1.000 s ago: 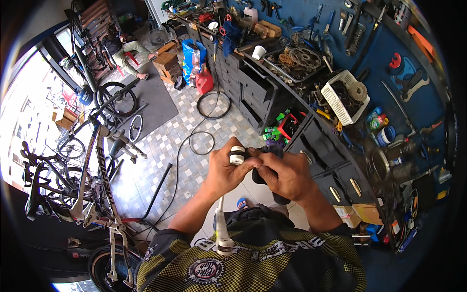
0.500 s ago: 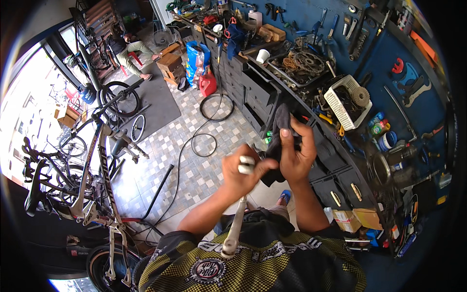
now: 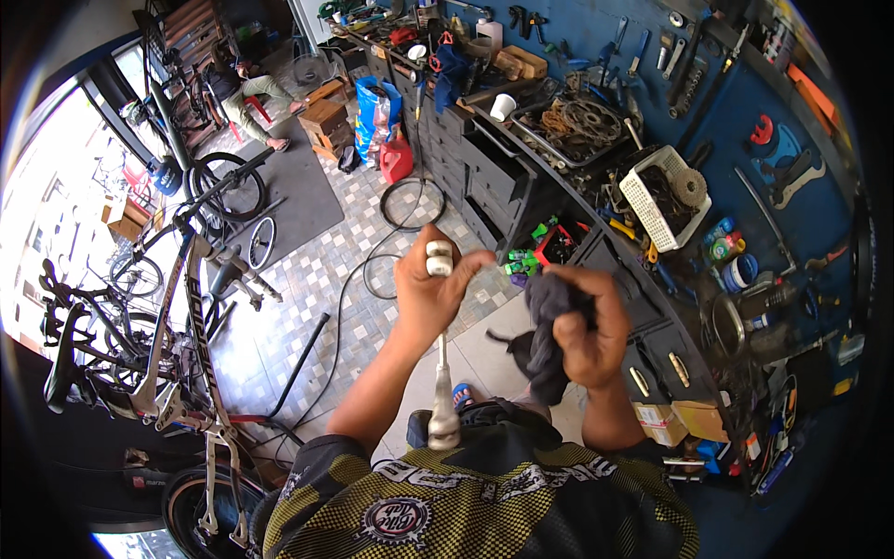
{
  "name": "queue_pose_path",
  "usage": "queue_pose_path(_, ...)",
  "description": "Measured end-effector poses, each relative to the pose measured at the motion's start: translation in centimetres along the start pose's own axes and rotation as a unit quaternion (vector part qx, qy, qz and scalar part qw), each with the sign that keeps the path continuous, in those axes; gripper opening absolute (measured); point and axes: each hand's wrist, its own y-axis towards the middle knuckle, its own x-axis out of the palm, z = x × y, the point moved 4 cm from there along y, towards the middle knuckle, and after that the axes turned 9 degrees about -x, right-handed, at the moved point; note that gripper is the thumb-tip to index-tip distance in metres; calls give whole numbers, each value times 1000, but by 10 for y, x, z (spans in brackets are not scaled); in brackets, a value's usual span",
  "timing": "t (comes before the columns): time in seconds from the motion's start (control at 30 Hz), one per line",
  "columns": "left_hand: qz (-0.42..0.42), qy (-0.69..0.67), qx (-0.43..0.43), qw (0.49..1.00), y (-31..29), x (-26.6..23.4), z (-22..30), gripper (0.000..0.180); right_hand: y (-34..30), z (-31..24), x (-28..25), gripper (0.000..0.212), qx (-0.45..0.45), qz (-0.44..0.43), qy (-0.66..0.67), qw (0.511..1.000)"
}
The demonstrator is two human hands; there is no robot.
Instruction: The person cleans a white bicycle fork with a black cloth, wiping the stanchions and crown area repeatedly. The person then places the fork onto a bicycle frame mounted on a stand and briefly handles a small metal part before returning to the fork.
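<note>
We observe left hand (image 3: 428, 289) closed around a pale rod (image 3: 444, 410), right hand (image 3: 594, 331) clutching bunched dark cloth (image 3: 551, 359), hands apart

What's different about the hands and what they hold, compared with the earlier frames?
The right hand has moved rightward, taking the dark cloth away from the left hand, so the hands are now apart. Nothing was let go: the left hand still grips the metal tool. The bike frame and white basket stayed put.

A pale, thick-ended bar (image 3: 444, 396) points bodyward — crumpled dark-grey cloth (image 3: 548, 347) hangs apart, to its right.
</note>
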Motion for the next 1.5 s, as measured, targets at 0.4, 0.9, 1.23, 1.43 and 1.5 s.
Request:
queue_pose_path(0.4, -1, 125, -81, 989, 35, 19, -43, 38, -27, 41, 60, 36, 178, -90, 193, 961)
queue_pose_path(0.9, -295, -185, -137, 927, -56, 0, -24, 59, 2, 54, 54, 35, 118, -12, 116, 986)
queue_pose_path(1.23, -296, -244, -160, 910, -51, 7, -29, 54, 9, 11, 5, 22, 32, -9, -150, 988)
queue_pose_path(1.43, -259, -216, -107, 935, -54, 10, -21, 58, -18, 4, -4, 20, 100, -116, -131, 980)
queue_pose_path(1.5, -251, -171, -66, 950, -53, 10, -17, 59, -23, 5, -1, 20, 113, -126, -121, 978)
